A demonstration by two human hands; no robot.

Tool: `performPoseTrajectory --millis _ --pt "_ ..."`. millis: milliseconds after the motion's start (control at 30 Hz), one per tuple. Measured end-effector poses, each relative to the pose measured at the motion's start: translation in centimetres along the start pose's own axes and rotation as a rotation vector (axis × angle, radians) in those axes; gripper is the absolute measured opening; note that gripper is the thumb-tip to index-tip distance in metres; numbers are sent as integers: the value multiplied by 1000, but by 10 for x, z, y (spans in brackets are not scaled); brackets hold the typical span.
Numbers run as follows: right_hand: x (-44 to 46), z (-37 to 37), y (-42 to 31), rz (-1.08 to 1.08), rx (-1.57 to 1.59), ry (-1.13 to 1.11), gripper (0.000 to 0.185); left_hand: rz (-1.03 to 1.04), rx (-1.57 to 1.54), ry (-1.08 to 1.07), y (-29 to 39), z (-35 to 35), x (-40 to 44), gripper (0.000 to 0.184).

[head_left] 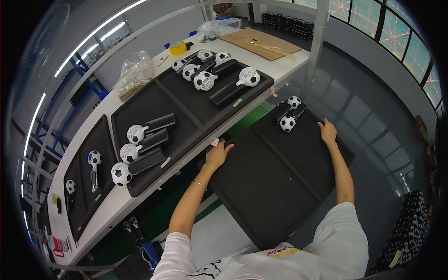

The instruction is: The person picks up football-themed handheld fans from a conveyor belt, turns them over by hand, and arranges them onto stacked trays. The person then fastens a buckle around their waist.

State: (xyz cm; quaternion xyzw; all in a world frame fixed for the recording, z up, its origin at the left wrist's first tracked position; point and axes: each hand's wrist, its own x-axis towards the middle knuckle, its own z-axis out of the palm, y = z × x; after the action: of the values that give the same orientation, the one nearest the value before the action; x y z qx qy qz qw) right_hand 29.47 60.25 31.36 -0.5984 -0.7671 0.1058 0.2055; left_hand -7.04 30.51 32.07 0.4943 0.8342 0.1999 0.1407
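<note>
My left hand (217,155) is closed on the left edge of a black tray (266,186), its thumb on top and its other fingers partly hidden by the rim. On the opposite edge, my right hand (328,132) grips the same tray. The tray is held in front of my body, beside the table. Near its far corner lie black-handled pieces with soccer-ball heads (288,123). A small white label (214,142) shows by my left fingers.
The white table (298,59) carries more black trays (182,119) with several soccer-ball-headed pieces (204,80). Behind them are clear plastic bags (134,74), yellow tape (178,48) and a cardboard sheet (260,43). A post (318,42) rises at the table's right corner. Dark stacked pieces (406,228) stand at lower right.
</note>
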Motion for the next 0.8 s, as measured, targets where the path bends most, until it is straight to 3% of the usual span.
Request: performPoseTrajectory --millis 33,167,300,367,433,500,633,767,800 --pt "3 1 0 -96 7 109 35 9 17 35 2 -1 -5 54" --pt "20 9 -13 -146 -37 96 34 3 122 126 9 -5 -12 53" --pt "22 31 -9 -52 -99 73 37 92 72 230 -13 11 -13 44" --pt "17 33 -9 -60 -175 66 37 35 60 165 -1 -9 -30 38" --pt "1 19 -19 -144 -199 243 40 -38 46 107 7 -29 -58 32" --pt "-20 -3 -40 -234 -47 222 40 284 -32 558 -1 -31 -104 28" --pt "-126 -53 -108 -593 260 109 31 -46 -187 674 -68 33 -227 40" --pt "-248 -79 -164 -625 408 -90 19 -635 -158 525 -120 130 -385 54" --pt "-271 -81 -172 -675 451 -126 17 -679 -158 543 -120 144 -421 54"
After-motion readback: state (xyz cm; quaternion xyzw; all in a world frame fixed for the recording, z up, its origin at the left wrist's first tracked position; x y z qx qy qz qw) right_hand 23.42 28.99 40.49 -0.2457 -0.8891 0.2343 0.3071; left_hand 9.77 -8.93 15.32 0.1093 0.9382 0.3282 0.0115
